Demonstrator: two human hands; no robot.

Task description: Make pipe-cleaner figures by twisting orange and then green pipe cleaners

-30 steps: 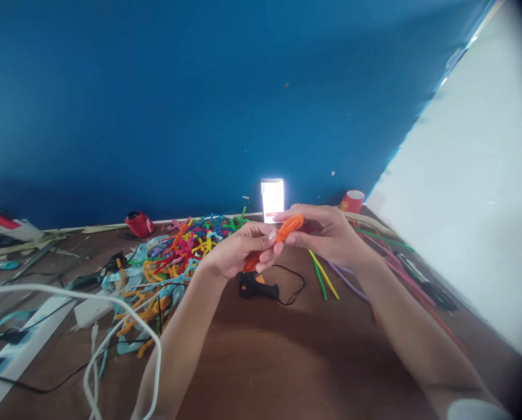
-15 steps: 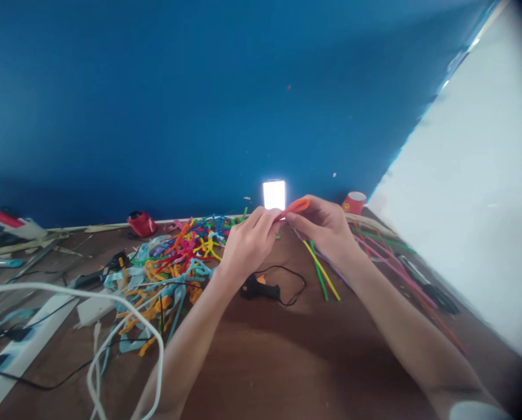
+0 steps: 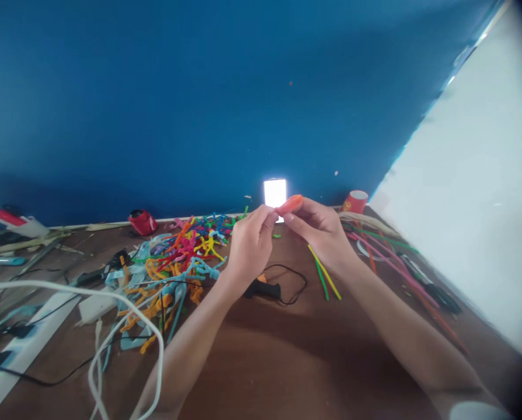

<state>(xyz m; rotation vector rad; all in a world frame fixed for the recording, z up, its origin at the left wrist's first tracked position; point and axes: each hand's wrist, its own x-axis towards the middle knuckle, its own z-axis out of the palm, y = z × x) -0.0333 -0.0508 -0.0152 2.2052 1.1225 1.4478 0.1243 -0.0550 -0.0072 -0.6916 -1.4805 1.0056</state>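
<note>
Both hands have hold of one soft orange bundle, seen through the head camera I work from, with hardly any gap between thumb and fingers on either side. My left hand, its back toward me, pinches the lower end; my right hand has the upper end, thumb beneath and fingers curled behind, so I cannot tell how firmly they press. The bundle sits between the two sets of fingertips, out ahead of me and in front of the lower part of a glowing phone screen. Its long axis slants, rising from left to right, roughly in line from one hand to the other. Neither hand is nearer: each touches its own end. Below the right hand in view, a yellow stem and a green stem lie on the brown table, apart from the fingers. A black glue gun lies partly hidden by the left hand and wrist. A tangled heap of coloured stems spreads to the left.
</note>
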